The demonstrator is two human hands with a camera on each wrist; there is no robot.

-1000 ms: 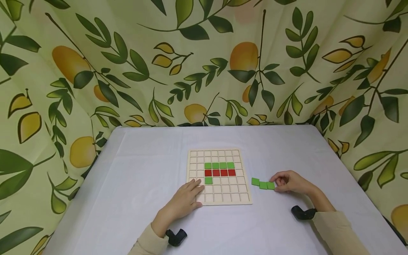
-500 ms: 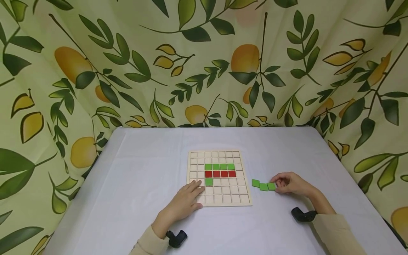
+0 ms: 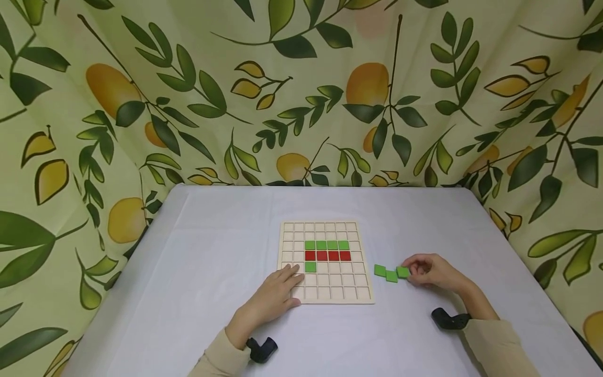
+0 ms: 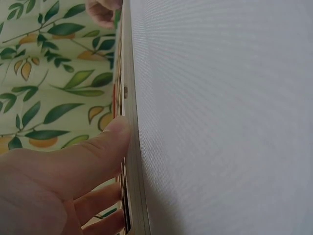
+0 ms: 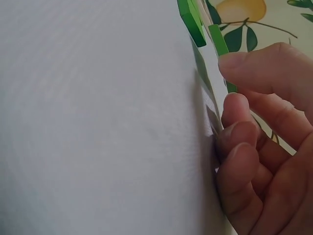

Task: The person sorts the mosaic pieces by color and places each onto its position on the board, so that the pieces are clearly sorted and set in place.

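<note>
A square wooden grid board (image 3: pixel 333 293) lies on the table. In it sit a row of green tiles (image 3: pixel 321 245), a row of red tiles (image 3: pixel 322 255) beneath, and a single green tile (image 3: pixel 311 267) lower left. My left hand (image 3: pixel 270 296) rests with fingers spread on the board's lower left corner, its thumb (image 4: pixel 115 132) along the front edge. To the right of the board, my right hand (image 3: pixel 431 270) pinches a green tile (image 3: pixel 402 272) between thumb and finger; the right wrist view shows it raised off the cloth. Two loose green tiles (image 3: pixel 391 276) lie beside it.
White cloth covers the table (image 3: pixel 226 235). Behind and at both sides hangs a leaf-and-fruit patterned curtain (image 3: pixel 301 104). Each wrist wears a black device, such as the right wrist device (image 3: pixel 449 319).
The rightmost green tile, pinched by my right hand, has lifted slightly and parted from its neighbour. My left hand stays on the board. The head view has shifted a little.
</note>
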